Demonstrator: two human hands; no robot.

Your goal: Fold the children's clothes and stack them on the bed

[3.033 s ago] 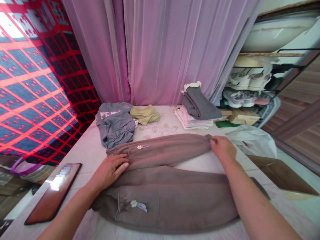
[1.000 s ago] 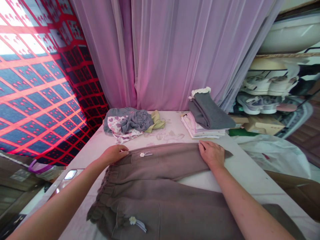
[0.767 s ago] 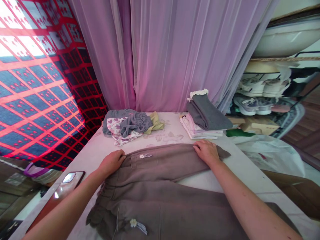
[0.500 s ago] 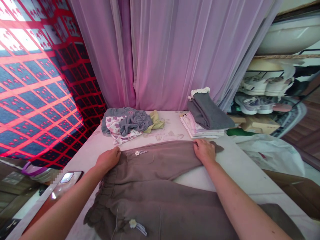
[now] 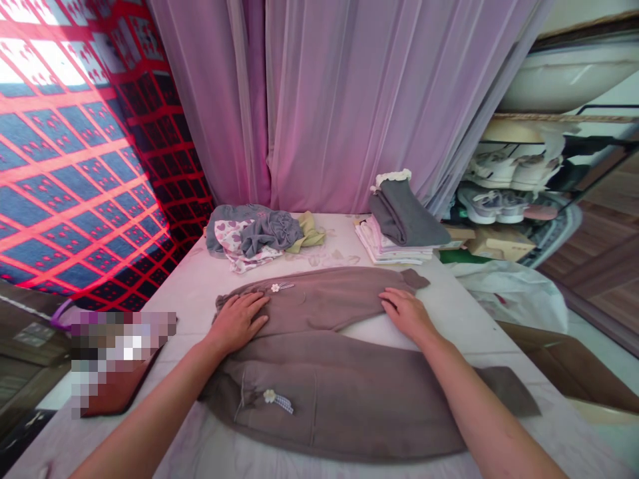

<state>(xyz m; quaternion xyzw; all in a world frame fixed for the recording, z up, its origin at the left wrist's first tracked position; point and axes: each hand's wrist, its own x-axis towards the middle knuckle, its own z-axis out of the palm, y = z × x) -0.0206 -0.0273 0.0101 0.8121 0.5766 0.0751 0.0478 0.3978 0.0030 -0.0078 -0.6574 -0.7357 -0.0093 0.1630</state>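
Note:
Brown trousers (image 5: pixel 359 392) lie spread on the white table, waistband to the left and legs to the right. A small flower with a checked ribbon decorates each side. My left hand (image 5: pixel 239 320) rests flat near the waistband of the far side, its fingers stretched out. On the inner edge of the far leg, my right hand (image 5: pixel 405 311) touches the cloth with its fingers extended. Both hands are open, and neither grips the fabric.
Behind the trousers are a loose heap of clothes (image 5: pixel 254 236) at left and a folded stack (image 5: pixel 394 253) topped by a grey garment (image 5: pixel 407 216). A blurred-out object with a reddish-brown part (image 5: pixel 117 392) lies at the left edge. Shoes (image 5: pixel 499 203) fill a rack at right.
My left hand has let go of the waistband edge and now lies flat on the cloth. My right hand has loosened from the far leg's upper edge and moved nearer. The near leg looks flatter.

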